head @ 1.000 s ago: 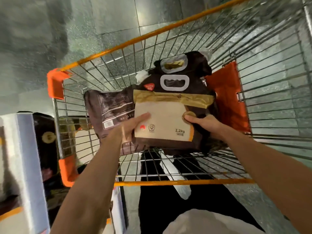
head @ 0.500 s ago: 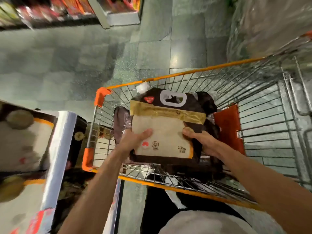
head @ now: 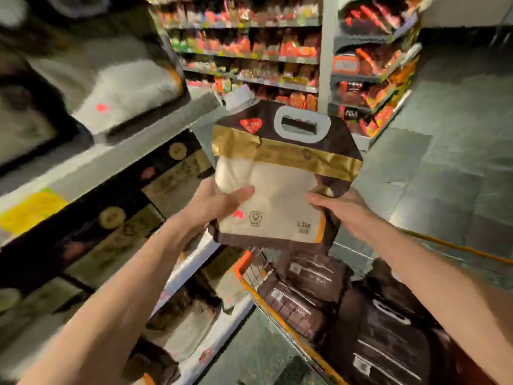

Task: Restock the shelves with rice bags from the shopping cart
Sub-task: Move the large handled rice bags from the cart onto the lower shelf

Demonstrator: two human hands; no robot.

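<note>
The rice bag (head: 283, 190) has come up out of the shopping cart (head: 280, 320), where it lay half a second ago, and the view has swung from the cart basket to the aisle. To the left of the left hand stands a shelving unit (head: 116, 159) with grey shelf edges, blurred, its levels filled with shelved rice bags (head: 119, 79) in the same dark and cream colours. Beyond both hands the grey tiled floor (head: 458, 134) runs to far shelves (head: 249, 54) packed with red and orange packets, too blurred to read. Below the right hand and forearm sits the shopping cart with its orange rim, and in it lie several dark brown bags (head: 311, 290), backs up, touching one another. The held rice bag is upright between the hands, above the cart's near corner and just beside the shelving unit, not touching either. The left hand (head: 216, 201) grasps its left edge, thumb pressed onto the cream front panel and fingers hidden behind. The right hand (head: 338, 207) grasps the lower right edge in the same way, thumb on the front. A gold band (head: 305, 159) crosses the bag above both thumbs, a white-framed handle cut-out (head: 301, 126) sits at its top, and "2.2kg" (head: 304, 225) is printed just left of the right hand. A yellow shelf label (head: 30, 209) sits far left of the left hand.
</note>
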